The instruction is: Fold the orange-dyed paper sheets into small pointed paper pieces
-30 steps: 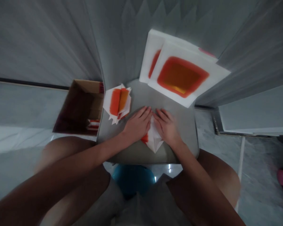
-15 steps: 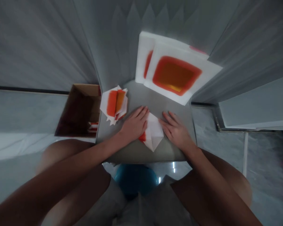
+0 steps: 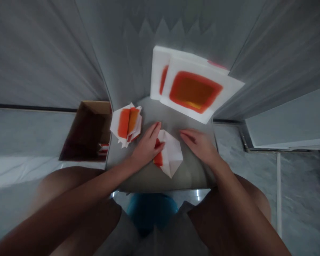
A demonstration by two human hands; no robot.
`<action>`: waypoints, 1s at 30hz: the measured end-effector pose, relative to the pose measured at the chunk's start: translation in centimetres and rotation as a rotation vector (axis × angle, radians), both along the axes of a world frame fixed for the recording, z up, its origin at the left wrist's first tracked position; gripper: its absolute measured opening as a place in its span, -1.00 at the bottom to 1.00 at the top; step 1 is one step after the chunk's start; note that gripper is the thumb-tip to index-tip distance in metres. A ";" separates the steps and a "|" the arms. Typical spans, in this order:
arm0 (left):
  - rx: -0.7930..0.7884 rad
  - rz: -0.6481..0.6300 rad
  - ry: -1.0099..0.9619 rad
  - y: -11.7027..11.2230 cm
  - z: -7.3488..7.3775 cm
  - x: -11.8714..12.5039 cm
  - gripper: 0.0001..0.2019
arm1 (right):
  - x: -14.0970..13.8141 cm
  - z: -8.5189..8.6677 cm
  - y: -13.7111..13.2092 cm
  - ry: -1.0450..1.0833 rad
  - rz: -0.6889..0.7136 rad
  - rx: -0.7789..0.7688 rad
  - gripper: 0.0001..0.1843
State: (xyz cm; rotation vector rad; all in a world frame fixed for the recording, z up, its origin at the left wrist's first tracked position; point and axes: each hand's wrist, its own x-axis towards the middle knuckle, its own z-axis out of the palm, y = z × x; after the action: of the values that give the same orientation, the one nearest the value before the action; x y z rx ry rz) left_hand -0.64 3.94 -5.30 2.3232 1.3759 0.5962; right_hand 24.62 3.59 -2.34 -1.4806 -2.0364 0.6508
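Observation:
A folded white paper with an orange patch [image 3: 170,156] lies on the small grey table [image 3: 194,174] in front of me. My left hand [image 3: 146,145] holds its left edge, thumb on top and fingers closing on the fold. My right hand [image 3: 200,144] rests flat on the table just right of the paper, fingers stretched out and apart from it.
A pile of folded orange-and-white papers [image 3: 126,122] sits at the table's left rear. A stack of flat white sheets with orange squares [image 3: 194,89] lies at the back. An open cardboard box [image 3: 86,129] stands left of the table. Grey walls close in behind.
Both hands pressed together on the paper a second ago. My right hand has slid off to the right, and my left hand has taken hold of the paper's left edge.

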 end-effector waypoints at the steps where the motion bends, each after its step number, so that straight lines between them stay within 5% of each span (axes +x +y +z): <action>1: -0.025 0.013 -0.034 0.1 -0.1 -0.1 -0.22 | -0.6 0.1 0.4 0.007 -0.013 -0.039 -0.68; 11: -0.026 -0.017 -0.130 -0.1 0.5 -0.1 -0.30 | -4.3 -1.1 3.7 -0.076 -0.044 -0.203 -0.85; 18: -0.064 0.245 0.190 -1.9 3.2 0.2 -0.71 | -4.5 -0.3 3.7 -0.098 -0.040 -0.248 -0.87; 25: -0.169 0.316 0.333 -2.0 3.7 0.6 -0.65 | -4.7 0.5 3.3 -0.080 -0.050 -0.322 -0.90; 30: -0.272 0.328 0.340 -1.2 4.4 1.0 -0.65 | -4.7 1.3 3.0 -0.057 -0.014 -0.359 -0.65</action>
State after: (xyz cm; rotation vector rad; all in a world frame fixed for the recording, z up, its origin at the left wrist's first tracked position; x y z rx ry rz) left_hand 0.35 2.78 -0.88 2.0575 1.8828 0.0851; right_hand 19.90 6.60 -1.04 -1.7269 -2.0242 1.0215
